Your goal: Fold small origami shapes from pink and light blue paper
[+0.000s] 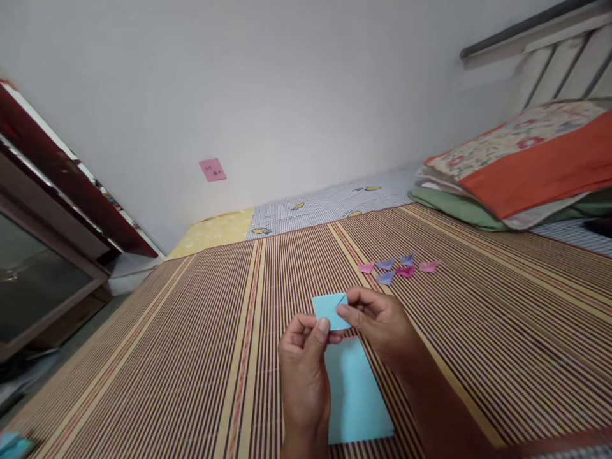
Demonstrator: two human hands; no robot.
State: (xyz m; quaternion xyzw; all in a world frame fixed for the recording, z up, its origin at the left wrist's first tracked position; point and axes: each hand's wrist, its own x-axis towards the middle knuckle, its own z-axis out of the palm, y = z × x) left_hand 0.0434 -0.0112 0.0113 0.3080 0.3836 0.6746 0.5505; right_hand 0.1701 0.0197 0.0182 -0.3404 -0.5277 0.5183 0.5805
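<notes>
A small folded square of light blue paper [329, 306] is held up between both hands, a diagonal crease or flap edge showing on its face. My left hand [306, 357] pinches its lower left part, thumb in front. At the right edge, my right hand [377, 319] grips it between thumb and fingers. Below the hands a larger light blue sheet [358, 395] lies flat on the striped mat [201, 331], partly hidden by my left hand and wrist.
Several small folded pink and purple papers [405, 271] lie on the mat beyond my right hand. Folded bedding [540, 159] is stacked at the right. A pink note [212, 169] is on the wall. Something light blue [14, 445] shows at the bottom left.
</notes>
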